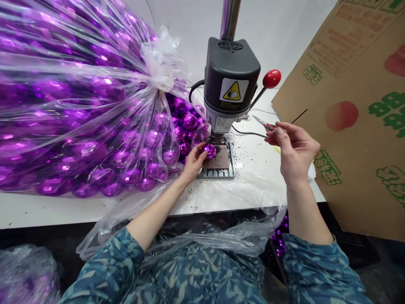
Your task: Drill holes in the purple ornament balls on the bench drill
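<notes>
My left hand (193, 164) is closed round a shiny purple faceted ball (209, 151), keeping it over the brown block (218, 158) on the slotted metal base of the bench drill press (230, 76). Raised over the right side of the table, my right hand (294, 145) pinches a thin dark rod (299, 116) that points up and to the right. Small scissors or snips (265, 124) with red grips show just behind its fingertips; whether the fingers touch them I cannot tell. More purple balls (190, 121) lie heaped left of the drill.
A big clear bag of purple balls (95, 139) fills the left side. The drill's red-knobbed lever (271, 79) sticks out right. A printed cardboard box (357, 139) stands at right. Dark shavings dot the white table (253, 158); clear plastic film (209, 240) hangs over its front edge.
</notes>
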A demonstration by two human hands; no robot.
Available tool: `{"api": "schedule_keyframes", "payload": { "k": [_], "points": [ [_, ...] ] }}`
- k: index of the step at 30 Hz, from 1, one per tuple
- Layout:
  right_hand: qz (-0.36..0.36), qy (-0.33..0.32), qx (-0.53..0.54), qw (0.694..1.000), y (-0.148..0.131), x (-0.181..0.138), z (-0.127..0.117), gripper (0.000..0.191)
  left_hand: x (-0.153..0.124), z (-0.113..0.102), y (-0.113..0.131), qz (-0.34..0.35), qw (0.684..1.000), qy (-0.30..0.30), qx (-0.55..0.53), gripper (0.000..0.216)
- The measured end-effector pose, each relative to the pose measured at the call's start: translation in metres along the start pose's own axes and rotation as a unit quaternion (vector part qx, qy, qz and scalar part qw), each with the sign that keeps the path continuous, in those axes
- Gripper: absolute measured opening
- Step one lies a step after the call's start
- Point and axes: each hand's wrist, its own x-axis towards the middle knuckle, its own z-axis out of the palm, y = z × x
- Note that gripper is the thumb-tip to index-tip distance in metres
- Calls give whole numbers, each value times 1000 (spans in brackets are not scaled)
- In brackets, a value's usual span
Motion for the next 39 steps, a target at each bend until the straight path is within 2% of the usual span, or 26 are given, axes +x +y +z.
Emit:
{"api": "schedule_keyframes", "payload": {
  "k": [4, 8, 15, 20, 25, 28, 31, 34, 37, 39],
  "points": [
    [-15, 3, 13, 1000, -8, 5, 7, 27, 2, 6, -7, 30, 998, -17, 51, 52],
    [-15, -9, 4, 1000, -7, 2, 10, 22, -5, 8, -8, 40, 997, -7, 67, 48],
    [-37, 0, 19, 999, -11, 13, 8, 18, -9, 7, 0, -2, 999, -13, 47, 52],
    [-76, 15, 31, 997, -18, 24, 9, 14, -11, 7, 1, -5, 999, -8, 42, 56],
    [-167, 83, 72, 980, -44, 51, 14, 7, -10, 10, -3, -5, 999, 1, 37, 56],
    [-183, 45, 64, 980, -65, 73, 24, 11, -8, 14, -5, -6, 1000, 13, 19, 55],
    [-131, 17, 73, 989, -78, 89, 43, 11, -10, 16, -4, 0, 999, 43, 18, 54],
    [-107, -29, 84, 990, -77, 95, 64, 24, -14, 16, 1, 10, 998, 60, 22, 51],
    [-86, -73, 50, 992, -69, 94, 82, 33, -17, 16, 7, 20, 997, 54, 42, 47],
    [-59, -79, 29, 995, -65, 92, 91, 39, -16, 17, 8, 24, 997, 49, 58, 47]
  ]
}}
